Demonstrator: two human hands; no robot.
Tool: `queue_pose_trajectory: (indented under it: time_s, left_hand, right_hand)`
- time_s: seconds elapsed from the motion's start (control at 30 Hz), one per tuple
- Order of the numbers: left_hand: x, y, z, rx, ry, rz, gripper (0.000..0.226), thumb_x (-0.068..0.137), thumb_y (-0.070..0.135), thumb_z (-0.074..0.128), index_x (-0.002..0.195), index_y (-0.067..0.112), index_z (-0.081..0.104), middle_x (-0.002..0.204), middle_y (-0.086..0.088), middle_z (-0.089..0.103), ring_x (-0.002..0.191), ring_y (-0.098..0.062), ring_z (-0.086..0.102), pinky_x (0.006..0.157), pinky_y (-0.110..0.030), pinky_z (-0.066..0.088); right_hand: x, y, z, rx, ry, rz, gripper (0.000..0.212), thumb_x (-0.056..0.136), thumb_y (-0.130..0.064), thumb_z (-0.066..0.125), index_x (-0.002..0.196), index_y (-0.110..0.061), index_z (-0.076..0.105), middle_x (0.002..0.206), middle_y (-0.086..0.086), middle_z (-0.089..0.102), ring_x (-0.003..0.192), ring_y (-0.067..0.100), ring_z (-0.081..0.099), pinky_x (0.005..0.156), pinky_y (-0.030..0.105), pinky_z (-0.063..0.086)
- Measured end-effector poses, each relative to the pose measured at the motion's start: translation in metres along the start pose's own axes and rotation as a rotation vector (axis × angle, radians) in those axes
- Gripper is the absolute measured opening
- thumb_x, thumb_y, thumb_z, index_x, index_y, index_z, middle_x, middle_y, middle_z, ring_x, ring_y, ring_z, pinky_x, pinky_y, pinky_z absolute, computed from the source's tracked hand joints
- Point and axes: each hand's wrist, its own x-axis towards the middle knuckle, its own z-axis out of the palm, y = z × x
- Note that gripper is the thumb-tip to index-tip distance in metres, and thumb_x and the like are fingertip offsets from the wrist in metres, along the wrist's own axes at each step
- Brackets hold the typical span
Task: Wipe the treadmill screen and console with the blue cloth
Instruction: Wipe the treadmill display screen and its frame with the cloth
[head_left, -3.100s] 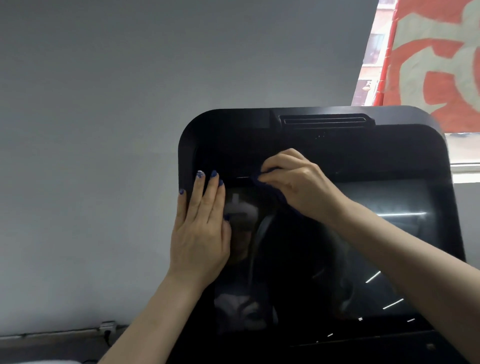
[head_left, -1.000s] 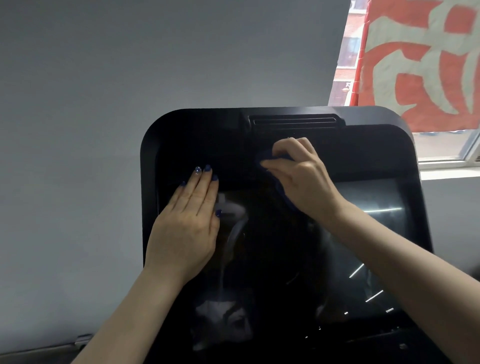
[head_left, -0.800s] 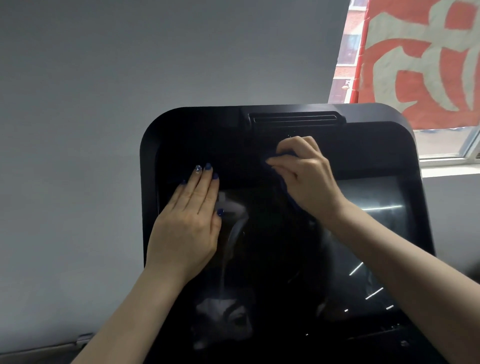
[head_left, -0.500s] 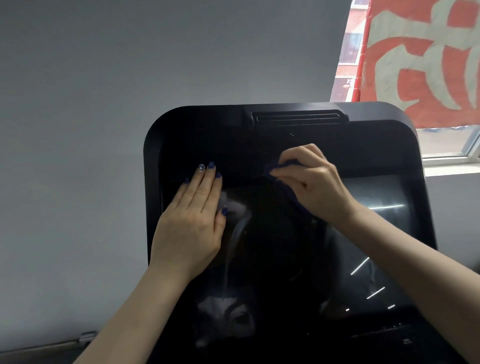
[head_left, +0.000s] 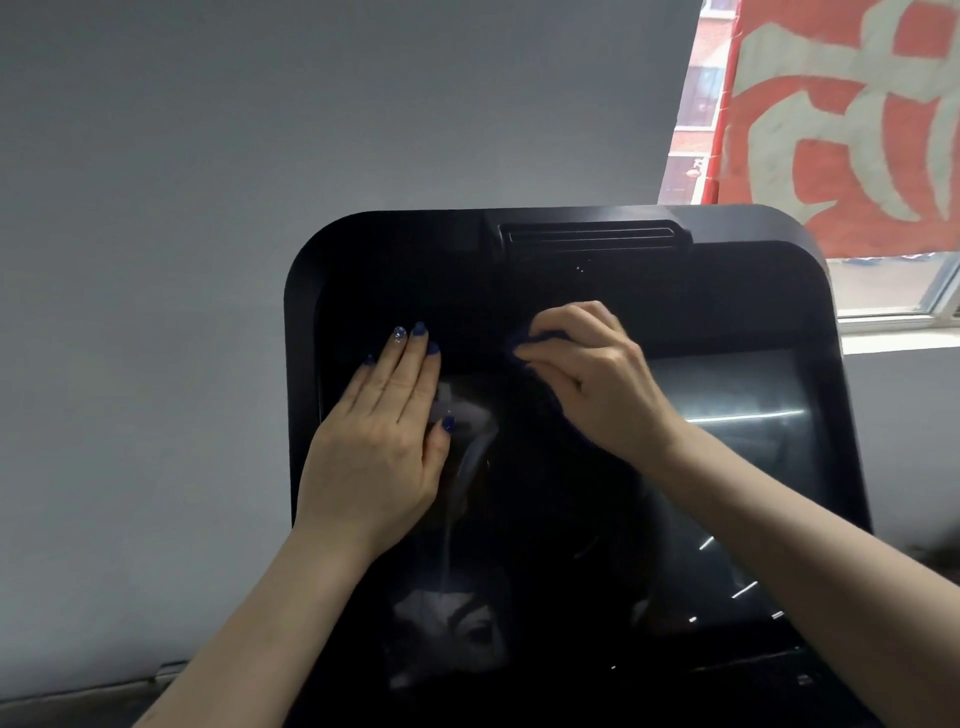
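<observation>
Black console (head_left: 727, 291): left hand (head_left: 379, 447) flat, grip open; right hand (head_left: 597, 384) grip pinches blue cloth (head_left: 524, 345).

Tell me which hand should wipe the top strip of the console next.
Right. The right hand already pinches the blue cloth just under that strip of the treadmill console, while the left hand lies flat on the screen, bracing it.

glossy black console (head_left: 363, 249); dark blue cloth (head_left: 524, 345); navy-painted nails (head_left: 418, 328); behind the console, plain grey wall (head_left: 260, 130), red-and-white patterned banner (head_left: 841, 119).
</observation>
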Motion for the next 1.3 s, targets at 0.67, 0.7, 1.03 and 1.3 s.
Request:
queue_pose_trajectory:
  time_s: [0.67,0.7,1.03,1.3]
  left_hand:
    - [0.030,0.022,-0.007,-0.160,-0.070,0.045,0.058,0.101,0.033,0.034,0.153,0.008,0.035,0.163,-0.007,0.026,0.152,-0.016,0.018,0.125,-0.035,0.011]
    - [0.033,0.024,-0.006,-0.170,-0.077,0.036,0.057,0.101,0.034,0.033,0.152,0.008,0.036,0.162,-0.007,0.028,0.152,-0.015,0.019,0.124,-0.033,0.010]
    - [0.034,0.022,0.004,-0.197,-0.065,0.044,0.059,0.097,0.030,0.037,0.151,0.007,0.037,0.162,-0.006,0.028,0.151,-0.016,0.020,0.124,-0.034,0.010]
    - [0.037,0.018,-0.002,-0.199,-0.081,0.055,0.057,0.098,0.032,0.036,0.150,0.008,0.041,0.160,-0.005,0.031,0.150,-0.014,0.022,0.124,-0.030,0.011]
  right_hand:
    - [-0.016,0.011,-0.014,-0.024,-0.014,0.010,0.015,0.092,-0.016,0.064,0.093,-0.007,0.076,0.107,0.006,0.067,0.104,0.027,0.059,0.094,0.039,0.047]
    - [-0.018,0.013,-0.016,-0.016,-0.028,0.003,0.014,0.092,-0.015,0.064,0.094,-0.007,0.076,0.108,0.007,0.067,0.102,0.027,0.059,0.093,0.039,0.047]
    - [-0.012,0.022,-0.012,-0.018,0.101,0.112,0.006,0.088,-0.004,0.070,0.088,0.000,0.074,0.098,0.010,0.064,0.091,0.025,0.055,0.086,0.023,0.045]
    - [-0.006,0.039,-0.024,-0.058,0.106,0.158,0.003,0.085,-0.002,0.073,0.087,-0.001,0.075,0.096,0.009,0.064,0.089,0.024,0.054,0.086,0.011,0.039]
